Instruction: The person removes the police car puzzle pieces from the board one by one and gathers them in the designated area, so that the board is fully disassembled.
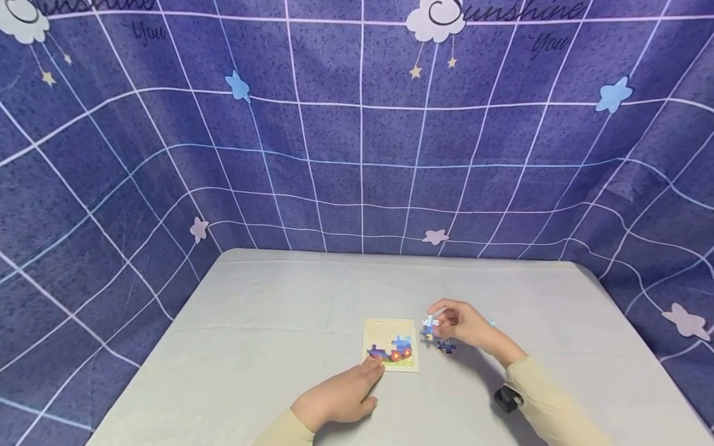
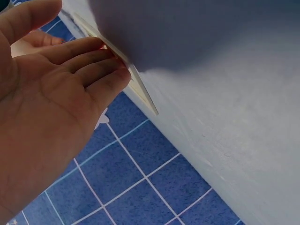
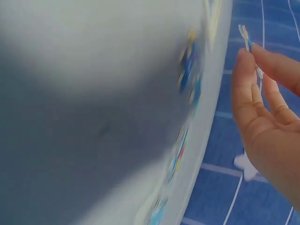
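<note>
My right hand [image 1: 460, 322] pinches a blue and white jigsaw piece [image 1: 428, 327] between thumb and fingertips, just right of a puzzle board [image 1: 385, 328]. Seen edge-on in the right wrist view, the held piece [image 3: 246, 40] is up off the table. The cream-framed board is partly filled, with a blue and red train picture across its lower part. At its lower left edge, my left hand [image 1: 346, 391] rests its extended fingers on it. The left wrist view shows those straight fingers [image 2: 101, 77] against the thin board [image 2: 145, 93].
A dark blue loose piece [image 1: 446, 347] lies under the right hand, and a light blue one [image 1: 492, 323] shows behind that wrist. Several loose pieces [image 3: 176, 161] appear blurred in the right wrist view. A pale cloth covers the table [image 1: 268, 310]; a dark blue patterned curtain [image 1: 334, 186] surrounds it.
</note>
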### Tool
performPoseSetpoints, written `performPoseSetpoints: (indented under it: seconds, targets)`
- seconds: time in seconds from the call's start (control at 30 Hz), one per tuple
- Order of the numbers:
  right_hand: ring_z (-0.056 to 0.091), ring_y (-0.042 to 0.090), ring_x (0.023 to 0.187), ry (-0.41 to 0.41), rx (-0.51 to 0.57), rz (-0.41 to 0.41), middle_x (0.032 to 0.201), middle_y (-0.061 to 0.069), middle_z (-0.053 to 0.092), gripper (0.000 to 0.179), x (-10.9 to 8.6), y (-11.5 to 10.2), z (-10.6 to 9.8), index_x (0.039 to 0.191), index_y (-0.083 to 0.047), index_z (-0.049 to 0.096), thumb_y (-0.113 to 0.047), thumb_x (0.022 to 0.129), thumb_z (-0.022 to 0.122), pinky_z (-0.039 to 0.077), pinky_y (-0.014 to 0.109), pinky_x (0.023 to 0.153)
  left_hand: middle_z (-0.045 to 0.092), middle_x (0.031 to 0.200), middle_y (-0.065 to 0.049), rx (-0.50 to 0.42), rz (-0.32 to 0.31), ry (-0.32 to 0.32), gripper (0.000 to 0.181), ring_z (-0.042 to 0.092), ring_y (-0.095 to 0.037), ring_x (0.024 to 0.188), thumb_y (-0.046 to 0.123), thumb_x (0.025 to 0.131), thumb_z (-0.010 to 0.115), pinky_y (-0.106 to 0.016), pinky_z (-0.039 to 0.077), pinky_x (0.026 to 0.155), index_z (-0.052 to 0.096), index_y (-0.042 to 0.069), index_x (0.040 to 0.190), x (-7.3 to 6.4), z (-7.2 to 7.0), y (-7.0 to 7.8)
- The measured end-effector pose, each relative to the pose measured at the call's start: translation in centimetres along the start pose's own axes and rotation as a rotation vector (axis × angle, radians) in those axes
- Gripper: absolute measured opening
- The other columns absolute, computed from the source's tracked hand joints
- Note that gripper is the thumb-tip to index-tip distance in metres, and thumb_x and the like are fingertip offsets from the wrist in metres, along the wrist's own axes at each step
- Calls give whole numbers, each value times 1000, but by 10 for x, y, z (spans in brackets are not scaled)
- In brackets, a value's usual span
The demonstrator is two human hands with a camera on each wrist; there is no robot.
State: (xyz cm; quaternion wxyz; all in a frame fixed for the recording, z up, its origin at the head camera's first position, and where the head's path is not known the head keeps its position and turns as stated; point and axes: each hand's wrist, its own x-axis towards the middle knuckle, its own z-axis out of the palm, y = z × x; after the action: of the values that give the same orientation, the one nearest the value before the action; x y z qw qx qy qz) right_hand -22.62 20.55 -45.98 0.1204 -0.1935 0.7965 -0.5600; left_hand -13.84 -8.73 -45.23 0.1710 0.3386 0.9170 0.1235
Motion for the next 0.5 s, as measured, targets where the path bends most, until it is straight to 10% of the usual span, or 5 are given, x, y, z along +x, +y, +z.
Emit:
performPoseSetpoints:
  seconds: [0.5]
  targets:
    - [64, 15, 76, 17, 14, 77, 92, 21, 64, 40, -52, 29, -48, 117, 16, 50, 9, 80, 65, 59, 30, 69, 39, 150, -14, 15, -1, -3, 55, 32, -22, 141, 26, 94, 57, -33, 31, 113, 46, 0, 141, 2, 1, 0]
